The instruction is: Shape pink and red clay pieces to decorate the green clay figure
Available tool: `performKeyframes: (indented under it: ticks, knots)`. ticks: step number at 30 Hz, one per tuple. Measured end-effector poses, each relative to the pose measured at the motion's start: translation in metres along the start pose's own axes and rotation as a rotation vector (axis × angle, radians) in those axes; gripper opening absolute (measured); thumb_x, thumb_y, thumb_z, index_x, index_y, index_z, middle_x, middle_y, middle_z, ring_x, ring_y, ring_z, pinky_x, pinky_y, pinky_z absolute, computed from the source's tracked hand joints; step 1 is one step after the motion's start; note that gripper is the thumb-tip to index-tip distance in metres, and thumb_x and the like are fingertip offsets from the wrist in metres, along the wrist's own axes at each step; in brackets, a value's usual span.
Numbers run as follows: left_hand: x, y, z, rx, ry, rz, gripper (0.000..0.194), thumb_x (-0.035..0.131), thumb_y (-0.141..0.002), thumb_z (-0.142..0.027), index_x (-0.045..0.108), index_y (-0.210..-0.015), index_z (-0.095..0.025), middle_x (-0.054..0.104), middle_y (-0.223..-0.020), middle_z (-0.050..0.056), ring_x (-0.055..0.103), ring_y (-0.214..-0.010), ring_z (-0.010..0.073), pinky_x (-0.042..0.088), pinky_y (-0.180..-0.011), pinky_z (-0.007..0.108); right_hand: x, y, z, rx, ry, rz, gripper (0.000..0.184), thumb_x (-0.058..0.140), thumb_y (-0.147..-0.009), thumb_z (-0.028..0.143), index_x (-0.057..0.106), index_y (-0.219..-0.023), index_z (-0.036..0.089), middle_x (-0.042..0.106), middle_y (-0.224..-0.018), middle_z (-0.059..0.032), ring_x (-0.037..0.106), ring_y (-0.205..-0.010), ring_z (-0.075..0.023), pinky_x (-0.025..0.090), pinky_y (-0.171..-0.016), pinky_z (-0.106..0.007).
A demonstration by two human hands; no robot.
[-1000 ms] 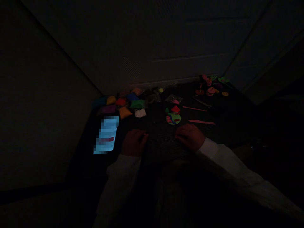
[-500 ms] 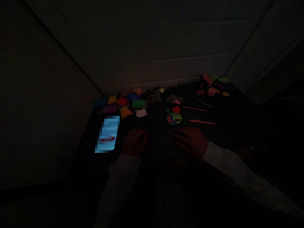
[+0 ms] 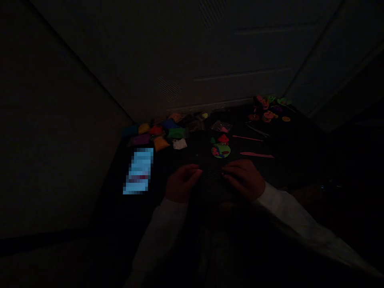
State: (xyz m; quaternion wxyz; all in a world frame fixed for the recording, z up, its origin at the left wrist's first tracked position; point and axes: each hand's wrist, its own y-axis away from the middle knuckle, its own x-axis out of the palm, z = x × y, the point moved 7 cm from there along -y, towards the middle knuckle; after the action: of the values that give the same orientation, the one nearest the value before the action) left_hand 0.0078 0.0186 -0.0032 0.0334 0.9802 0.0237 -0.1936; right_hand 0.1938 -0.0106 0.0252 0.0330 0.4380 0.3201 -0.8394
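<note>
The scene is very dark. My left hand (image 3: 181,183) hovers over or rests on the dark table, thumb and forefinger slightly apart, with nothing visible in it. Across a small gap, my right hand (image 3: 246,179) has its fingers stretched toward the left, and no held thing shows. Just beyond the right hand lies a round green clay disc (image 3: 225,153) with blue, pink and brown bits on it. A small house with a red cone roof (image 3: 223,139) stands at its back edge, beside a little green cone (image 3: 213,140).
Bags of coloured clay, such as an orange one (image 3: 161,143) and a white one (image 3: 180,144), lie at the back left. A lit, pixelated phone (image 3: 139,170) is at left. Pink modelling tools (image 3: 256,155), scissors (image 3: 257,129) and clay figures (image 3: 268,116) are at right.
My left hand has moved right, closer to my right hand. The right hand's fingers spread and then drew a little closer together. The view has shifted slightly; the clay pieces look unchanged.
</note>
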Motion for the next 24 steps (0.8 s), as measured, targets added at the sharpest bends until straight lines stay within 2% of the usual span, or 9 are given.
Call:
performKeyframes:
  ticks: [3, 7, 11, 15, 24]
  knots:
    - [0.017, 0.006, -0.002, -0.045, 0.158, 0.093, 0.028, 0.065, -0.060, -0.031, 0.057, -0.084, -0.018, 0.066, -0.071, 0.000, 0.061, -0.071, 0.0138, 0.047, -0.065, 0.022, -0.002, 0.000, 0.015, -0.023, 0.016, -0.091, 0.020, 0.053, -0.077, 0.029, 0.060, -0.093, 0.019, 0.061, -0.087, -0.0041, 0.052, -0.082, -0.0149, 0.036, -0.076, -0.034]
    - [0.029, 0.010, -0.002, -0.040, 0.230, 0.192, 0.030, 0.066, -0.060, -0.031, 0.056, -0.086, -0.018, 0.066, -0.068, 0.000, 0.062, -0.070, 0.0142, 0.048, -0.066, 0.023, 0.003, 0.001, 0.027, -0.060, 0.047, -0.124, 0.019, 0.054, -0.076, 0.029, 0.059, -0.092, 0.021, 0.062, -0.084, -0.0022, 0.051, -0.079, -0.0140, 0.031, -0.077, -0.035]
    - [0.031, 0.011, 0.000, -0.038, 0.203, 0.220, 0.030, 0.064, -0.061, -0.032, 0.057, -0.086, -0.018, 0.066, -0.067, -0.001, 0.062, -0.068, 0.0141, 0.048, -0.063, 0.023, 0.005, 0.001, 0.030, -0.072, 0.078, -0.122, 0.018, 0.054, -0.076, 0.030, 0.059, -0.091, 0.021, 0.062, -0.084, -0.0014, 0.050, -0.079, -0.0139, 0.027, -0.080, -0.037]
    - [0.030, 0.010, -0.002, -0.012, 0.128, 0.229, 0.021, 0.065, -0.060, -0.032, 0.061, -0.076, -0.018, 0.067, -0.068, -0.001, 0.062, -0.068, 0.0138, 0.048, -0.064, 0.022, 0.006, 0.000, 0.031, -0.083, 0.084, -0.115, 0.018, 0.054, -0.076, 0.031, 0.059, -0.091, 0.022, 0.062, -0.083, -0.0003, 0.049, -0.078, -0.0142, 0.025, -0.080, -0.037]
    - [0.033, 0.010, -0.001, -0.062, 0.177, 0.284, 0.016, 0.063, -0.062, -0.030, 0.065, -0.072, -0.018, 0.068, -0.075, 0.001, 0.061, -0.073, 0.0151, 0.048, -0.069, 0.025, 0.003, -0.002, 0.031, -0.071, 0.073, -0.132, 0.014, 0.053, -0.076, 0.028, 0.060, -0.086, 0.021, 0.063, -0.080, -0.0001, 0.049, -0.075, -0.0138, 0.025, -0.079, -0.036]
